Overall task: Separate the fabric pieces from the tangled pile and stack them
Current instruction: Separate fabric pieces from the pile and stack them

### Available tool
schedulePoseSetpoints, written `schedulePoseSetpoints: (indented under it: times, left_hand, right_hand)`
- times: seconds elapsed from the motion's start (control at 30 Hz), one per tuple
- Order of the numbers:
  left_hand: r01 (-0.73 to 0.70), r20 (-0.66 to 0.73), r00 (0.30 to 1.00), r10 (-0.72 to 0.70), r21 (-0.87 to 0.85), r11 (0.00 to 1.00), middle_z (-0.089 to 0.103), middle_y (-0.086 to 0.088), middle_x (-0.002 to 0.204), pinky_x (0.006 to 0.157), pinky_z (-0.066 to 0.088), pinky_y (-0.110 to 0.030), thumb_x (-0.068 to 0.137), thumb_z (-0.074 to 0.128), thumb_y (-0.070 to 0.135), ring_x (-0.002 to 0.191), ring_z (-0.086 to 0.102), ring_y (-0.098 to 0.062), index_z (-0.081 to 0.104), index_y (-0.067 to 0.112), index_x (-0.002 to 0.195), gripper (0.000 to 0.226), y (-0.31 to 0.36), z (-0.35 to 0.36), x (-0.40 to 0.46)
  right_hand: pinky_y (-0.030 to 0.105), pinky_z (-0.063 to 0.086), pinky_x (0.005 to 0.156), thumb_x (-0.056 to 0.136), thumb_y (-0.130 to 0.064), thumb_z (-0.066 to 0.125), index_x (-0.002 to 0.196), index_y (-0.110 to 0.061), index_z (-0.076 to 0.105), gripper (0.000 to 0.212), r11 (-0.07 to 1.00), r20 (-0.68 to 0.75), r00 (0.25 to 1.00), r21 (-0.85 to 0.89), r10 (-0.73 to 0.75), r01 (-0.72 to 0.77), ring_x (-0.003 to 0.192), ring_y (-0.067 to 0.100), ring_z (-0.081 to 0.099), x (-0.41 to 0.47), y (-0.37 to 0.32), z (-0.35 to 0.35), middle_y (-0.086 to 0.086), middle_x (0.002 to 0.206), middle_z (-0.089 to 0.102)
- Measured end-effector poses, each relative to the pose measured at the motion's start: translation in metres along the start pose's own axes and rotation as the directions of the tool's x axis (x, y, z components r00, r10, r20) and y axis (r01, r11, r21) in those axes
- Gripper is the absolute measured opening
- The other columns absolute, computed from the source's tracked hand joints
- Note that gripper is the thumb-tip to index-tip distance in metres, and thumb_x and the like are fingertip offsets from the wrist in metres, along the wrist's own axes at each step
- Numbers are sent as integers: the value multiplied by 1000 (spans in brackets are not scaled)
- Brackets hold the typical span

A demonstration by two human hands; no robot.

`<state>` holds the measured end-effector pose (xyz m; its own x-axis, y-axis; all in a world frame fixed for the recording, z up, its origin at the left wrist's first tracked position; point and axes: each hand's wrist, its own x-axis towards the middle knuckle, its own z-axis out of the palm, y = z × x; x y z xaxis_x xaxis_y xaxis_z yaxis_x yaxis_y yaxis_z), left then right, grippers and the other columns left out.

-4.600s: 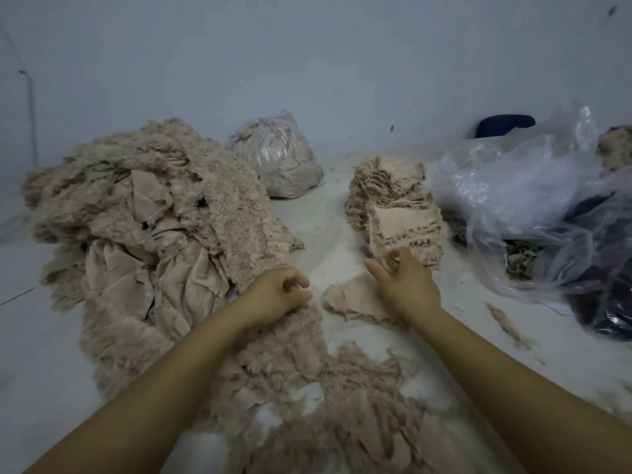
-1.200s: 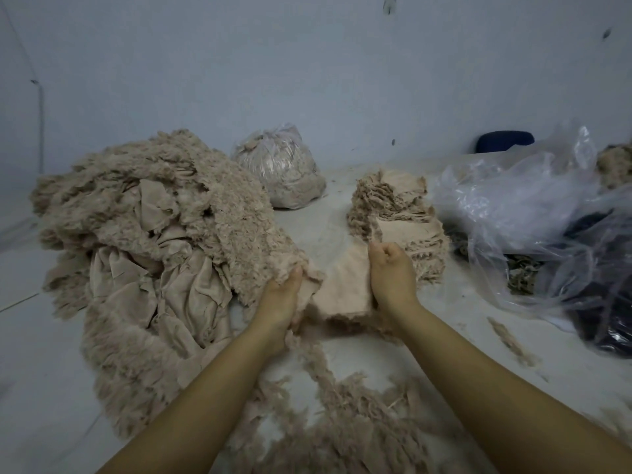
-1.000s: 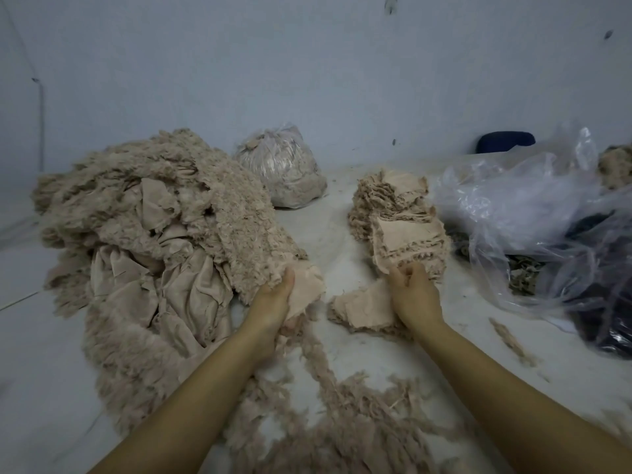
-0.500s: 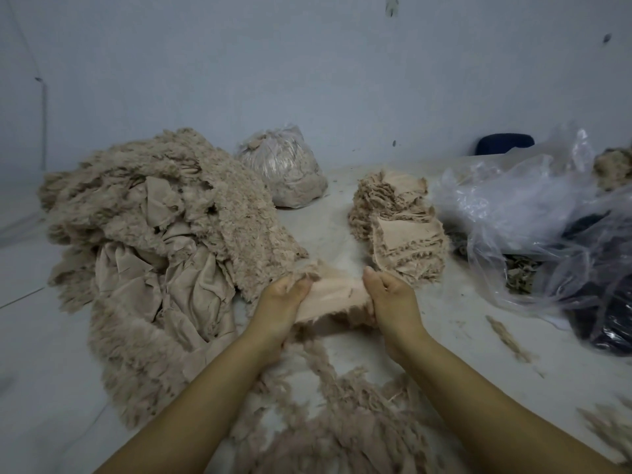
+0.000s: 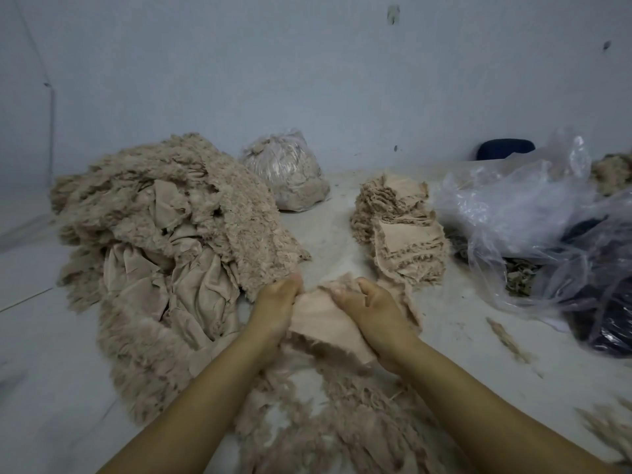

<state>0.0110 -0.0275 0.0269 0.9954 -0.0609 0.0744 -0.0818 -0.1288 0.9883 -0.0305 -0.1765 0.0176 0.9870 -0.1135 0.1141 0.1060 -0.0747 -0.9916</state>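
Where scraps [image 5: 342, 436] lie, bagged clutter [image 5: 533, 213].

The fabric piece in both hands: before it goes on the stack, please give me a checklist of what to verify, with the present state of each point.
1. Both hands grip the fabric piece: left hand and right hand hold it. Ok.
2. Piece free from the tangled pile: the edge under the left hand is hidden. Cannot tell.
3. Piece is single, not two layers: cannot tell.
4. Stack is within view and its top is uncovered. Ok.
5. Stack is neat: layers are shifted and edges are frayed. Not ok.
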Motion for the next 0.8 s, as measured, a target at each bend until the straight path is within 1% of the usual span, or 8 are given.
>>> schedulePoseSetpoints:
  times: [0.1, 0.23, 0.33, 0.43, 0.5, 0.63, 0.7, 0.8]
  left_hand:
    - [69, -54, 996, -65, 60, 996, 36, 5, 38, 38, 26, -19, 99, 42, 37, 35, 31, -9, 50, 11, 59, 49, -10, -18, 8]
    - [166, 145, 975, -168, 23, 986, 66, -4, 63, 59, 51, -28, 66, 53, 72, 58, 61, -17, 68, 5, 75, 69, -1, -9, -9]
    - [327, 316, 905, -284, -91, 941, 74, -12, 91, 80, 54, -40, 55, 68, 68, 85, 70, -28, 74, 9, 91, 70, 6, 7, -18]
    - [494, 369, 848, -381, -285, 821, 73, -10, 96, 78, 55, -38, 76, 68, 50, 85, 69, -24, 71, 11, 104, 48, 4, 14, -18]
    - [434, 258, 896, -360, -349, 831, 71, -16, 93, 69, 55, -34, 87, 63, 29, 75, 68, -24, 65, -2, 110, 38, 0, 21, -15]
    - [146, 88, 985, -146, 0, 989, 65, -16, 83, 59, 47, -27, 95, 55, 24, 70, 60, -22, 57, -2, 98, 27, -8, 25, -14]
    - [70, 147, 987, -69, -4, 998, 69, -10, 80, 60, 48, -25, 96, 53, 20, 68, 63, -18, 63, 1, 91, 22, -8, 24, -13]
    - [46, 177, 984, -29, -88, 995, 71, 0, 76, 61, 49, -19, 96, 49, 13, 67, 65, -10, 65, 9, 90, 18, -4, 22, -11]
  right_hand:
    - [45, 53, 86, 96, -30, 55, 108, -5, 63, 29, 997, -166, 984, 41, 71, -65, 94, 29, 65, 2, 2, -9, 16, 103, 69]
    - [42, 51, 82, 98, -25, 51, 96, -12, 57, 15, 998, -205, 979, 55, 5, 6, 89, 29, 65, 1, 6, 1, 13, 95, 68]
    - [34, 55, 81, 97, -16, 53, 105, -12, 55, 9, 986, -184, 980, 135, -72, 98, 91, 20, 69, -2, 9, 15, 6, 98, 70]
    - [22, 54, 68, 91, -5, 60, 104, -16, 52, 18, 975, -182, 979, 187, -88, 122, 83, 12, 70, -4, 14, 18, 3, 93, 71]
    - [19, 52, 65, 87, -3, 65, 102, -18, 51, 26, 981, -186, 980, 165, -74, 105, 79, 11, 70, -5, 18, 17, 1, 88, 69]
    - [17, 52, 68, 77, -24, 78, 115, -23, 49, 48, 995, -165, 986, 96, 20, -4, 82, 4, 66, 3, 19, 12, -3, 98, 63]
    - [27, 54, 72, 78, -27, 78, 107, -19, 57, 37, 998, -198, 980, 61, 31, -19, 85, 14, 66, 11, 19, 8, 1, 97, 66]
    - [41, 52, 70, 88, -24, 67, 77, -19, 60, 14, 1000, -324, 946, -19, -28, 24, 72, 21, 62, 19, 21, 2, 3, 74, 66]
